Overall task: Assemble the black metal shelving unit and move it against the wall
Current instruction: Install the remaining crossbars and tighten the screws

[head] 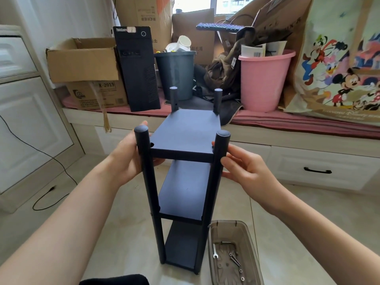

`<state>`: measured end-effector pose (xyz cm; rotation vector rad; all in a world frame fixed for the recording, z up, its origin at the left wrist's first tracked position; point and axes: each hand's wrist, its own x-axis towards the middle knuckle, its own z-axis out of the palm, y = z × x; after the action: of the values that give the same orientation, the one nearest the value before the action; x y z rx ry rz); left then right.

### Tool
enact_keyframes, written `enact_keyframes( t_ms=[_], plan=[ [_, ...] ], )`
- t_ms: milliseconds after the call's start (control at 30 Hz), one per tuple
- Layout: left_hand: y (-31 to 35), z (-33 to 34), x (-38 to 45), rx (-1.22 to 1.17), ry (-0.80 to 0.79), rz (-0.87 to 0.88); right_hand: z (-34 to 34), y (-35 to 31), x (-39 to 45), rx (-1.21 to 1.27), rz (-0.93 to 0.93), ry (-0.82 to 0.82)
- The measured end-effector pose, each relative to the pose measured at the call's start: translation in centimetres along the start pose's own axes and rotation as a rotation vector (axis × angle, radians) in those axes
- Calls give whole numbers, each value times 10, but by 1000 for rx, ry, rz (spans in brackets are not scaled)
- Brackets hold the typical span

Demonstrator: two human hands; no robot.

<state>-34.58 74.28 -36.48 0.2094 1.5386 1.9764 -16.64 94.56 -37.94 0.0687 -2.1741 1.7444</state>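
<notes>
Pale floor tiles [115, 233] carry the black shelving unit [183, 182], which stands upright in the middle of the view with three flat shelves stacked between four round posts. Its top shelf sits just below the post tips, level with both hands. The left hand [127, 159] wraps the near left post just under the top shelf, fingers curled round behind the post and under the shelf edge. The right hand [244, 165] is at the near right post at the same height, fingertips touching the post and thumb alongside, fingers loosely bent rather than clamped round it. So the unit stands between the two hands, held at its near upper corners.

Just right of the unit's foot lies a translucent brown tray [255, 254] holding a small wrench [214, 251] and several bolts [235, 261]. Beyond the unit runs a window bench with a pink cushion [287, 120], bearing a black computer tower [136, 68], a dark bin [176, 75], a pink bucket [265, 81] and cardboard boxes [82, 60].
</notes>
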Motion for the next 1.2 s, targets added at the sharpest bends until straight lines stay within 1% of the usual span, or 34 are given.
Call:
enact_keyframes(
  t_ms=[100, 200, 300, 633, 833, 1000, 1200],
  plan=[
    [12, 5, 7, -83, -2, -157, 0, 1, 1, -16, -3, -10],
    [19, 11, 18, 8, 32, -194, 0, 4, 1, -6, -19, -5],
    [16, 13, 23, 45, 61, -197, -4, 8, 1, -11, -17, 10],
    [12, 13, 20, 4, 80, -151, -5, 10, 1, -31, -19, 10],
    [11, 15, 18, -31, 76, -133, -6, 15, 1, -46, 0, 39],
    [11, 14, 17, -43, 72, -127, -8, 17, 2, -17, 20, 54],
    [9, 13, 18, -49, 76, -117, -6, 18, 2, 5, -13, 75]
  ],
)
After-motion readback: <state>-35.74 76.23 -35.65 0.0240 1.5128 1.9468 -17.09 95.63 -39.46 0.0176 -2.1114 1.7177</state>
